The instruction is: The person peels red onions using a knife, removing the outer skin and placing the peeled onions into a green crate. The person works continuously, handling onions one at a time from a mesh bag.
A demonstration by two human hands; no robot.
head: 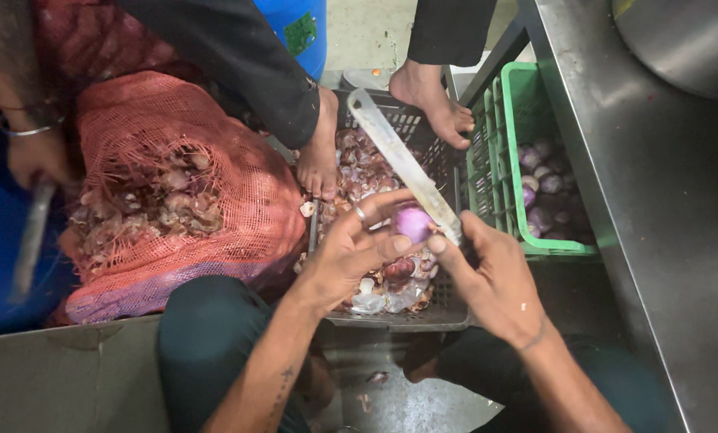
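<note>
Concrete floor [423, 401], wet and littered with a few scraps of onion skin, forms the working surface; a stainless steel counter [655, 200] runs along the right side of the view.

Containers:
- Grey plastic crate [411, 319]: sits on the floor directly in front of the person and holds loose onion skins [375, 172] and trimmings. Two bare feet of another person rest in and on it, one foot [319, 156] among the skins, the other foot [435, 100] on the far rim.
- Green plastic crate [507, 144]: stands just right of the grey crate, touching the counter edge, and holds peeled purple onions [539, 172].
- Red mesh sack [175, 192]: lies open to the left of the grey crate and contains dry skins and unpeeled onions.
- Blue drum [299, 28]: stands at the far side, partly hidden.

Hands:
- Left hand [351, 248]: fingers curled around a peeled purple onion [413, 222], held above the grey crate; a ring shows on one finger.
- Right hand [491, 277]: clenched on the handle of a long knife [403, 164], blade pointing away over the crate and touching the onion.
- A co-worker's hand [34, 156] at far left grips a second knife [30, 240].

Clearance: the crates, sack and counter close in on all sides; open floor remains only between the person's knees.
</note>
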